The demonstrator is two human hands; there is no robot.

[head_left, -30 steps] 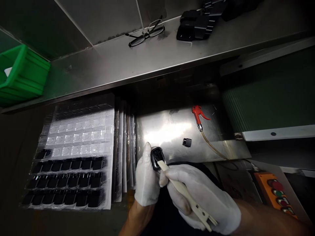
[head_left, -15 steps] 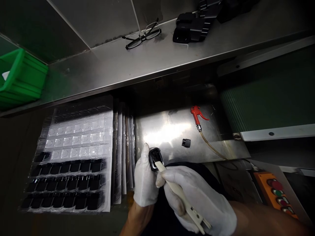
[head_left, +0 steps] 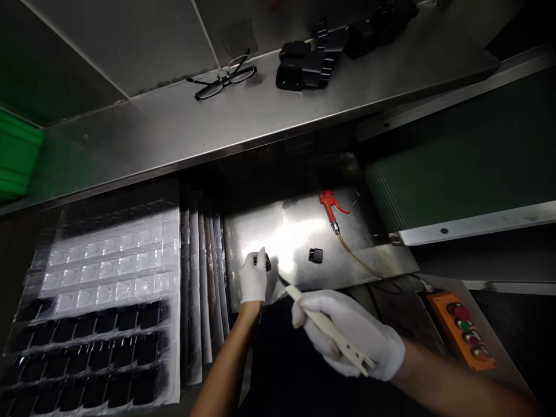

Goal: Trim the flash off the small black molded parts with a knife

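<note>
My left hand point(head_left: 253, 279), in a white glove, is closed on a small black plastic housing point(head_left: 268, 264) over the metal tray surface. The glove covers much of the housing. Lower right, my gloved right hand point(head_left: 343, 330) grips a cream-handled tool point(head_left: 328, 325) with a thin dark tip and a forked rear end. The tool's tip is apart from the housing. On the metal, right of my left hand, lies another small black part point(head_left: 315, 255). A clear blister tray point(head_left: 104, 269) to the left holds rows of black parts in its nearer pockets.
A red air gun point(head_left: 330, 204) with a yellowish hose lies on the metal surface point(head_left: 295, 223). Above it runs a shelf point(head_left: 174, 133) with glasses point(head_left: 226, 75) and black connectors point(head_left: 304, 66). An orange button box point(head_left: 463, 333) stands right; a green bin point(head_left: 19, 156), far left.
My left hand has moved away from the tool with the black housing, reaching forward over the metal and turning it. The tool tip has left the housing. The whole view has shifted.
</note>
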